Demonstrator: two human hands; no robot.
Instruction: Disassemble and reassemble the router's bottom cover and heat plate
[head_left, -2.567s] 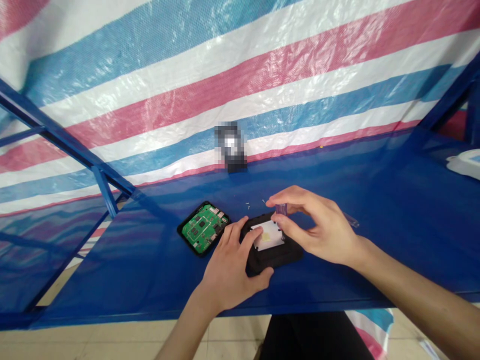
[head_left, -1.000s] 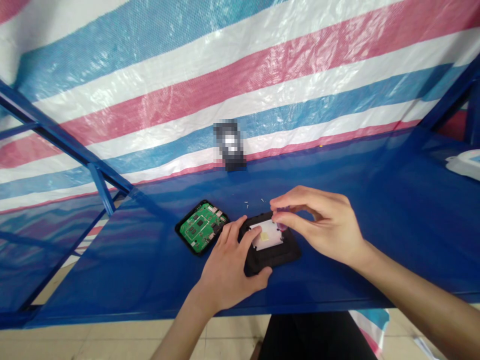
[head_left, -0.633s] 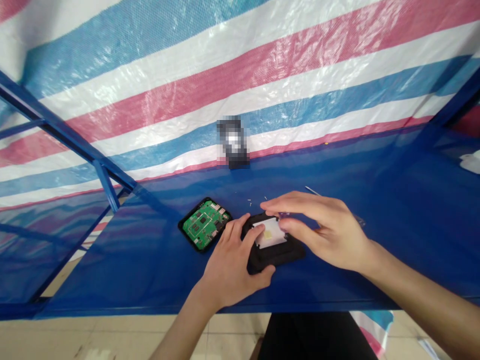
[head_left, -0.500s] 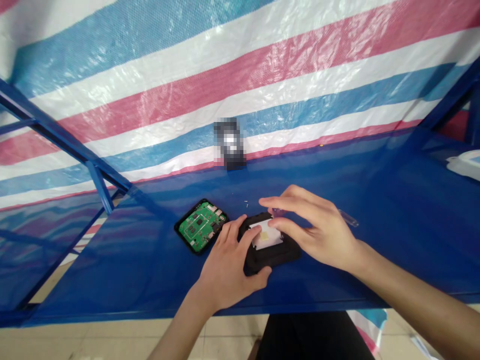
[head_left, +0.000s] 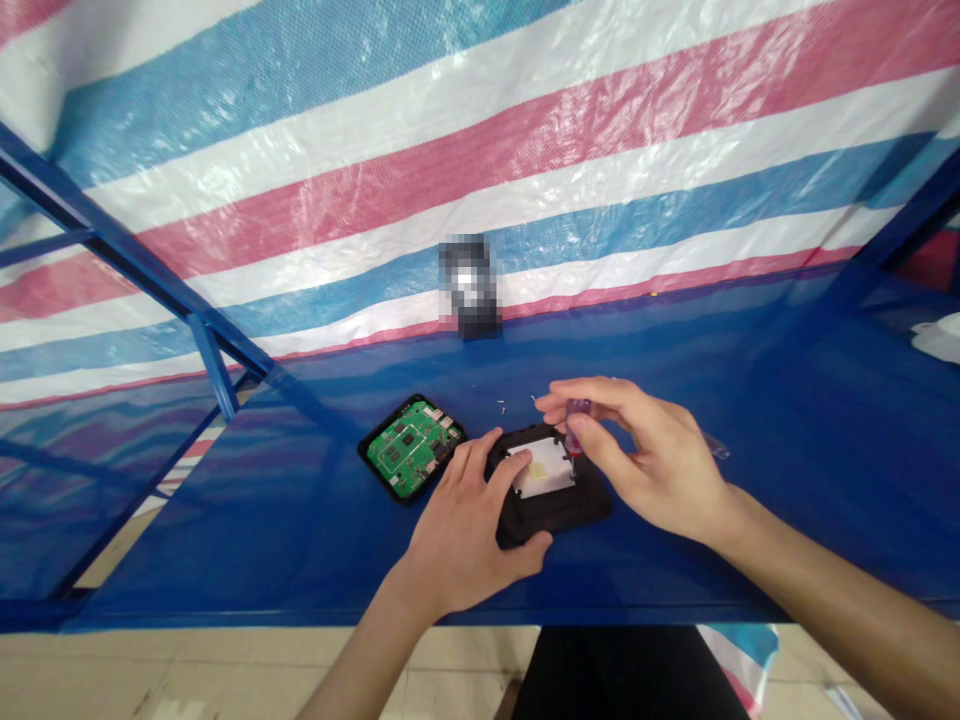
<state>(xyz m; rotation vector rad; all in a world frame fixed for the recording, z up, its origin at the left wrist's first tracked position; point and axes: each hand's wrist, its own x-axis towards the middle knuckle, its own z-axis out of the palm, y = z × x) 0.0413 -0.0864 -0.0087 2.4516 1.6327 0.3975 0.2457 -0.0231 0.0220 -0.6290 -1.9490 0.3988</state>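
Observation:
A black plastic cover (head_left: 574,510) lies on the blue table, with a silver metal plate (head_left: 553,482) fixed inside it and a pale yellow square pad on the plate. My left hand (head_left: 469,530) braces the cover: the thumb is at its near edge, the index finger presses on the plate, and other fingers reach the left edge. Between thumb and fingers my right hand (head_left: 649,460) pinches a small screwdriver with a see-through purple handle (head_left: 578,412). It stands nearly upright at the plate's right corner; the tip is hard to see.
Left of the cover is a black case half with a green circuit board (head_left: 405,455). Several tiny screws (head_left: 502,404) lie behind the cover. A clear plastic piece (head_left: 716,445) is beside my right hand. A pixelated dark object (head_left: 478,320) stands at the striped sheet; a white item (head_left: 937,338) is far right.
My right fingers have tipped the screwdriver more upright, and its handle shows more clearly over the plate's right corner. My left hand stays on the cover. The whole view has shifted slightly.

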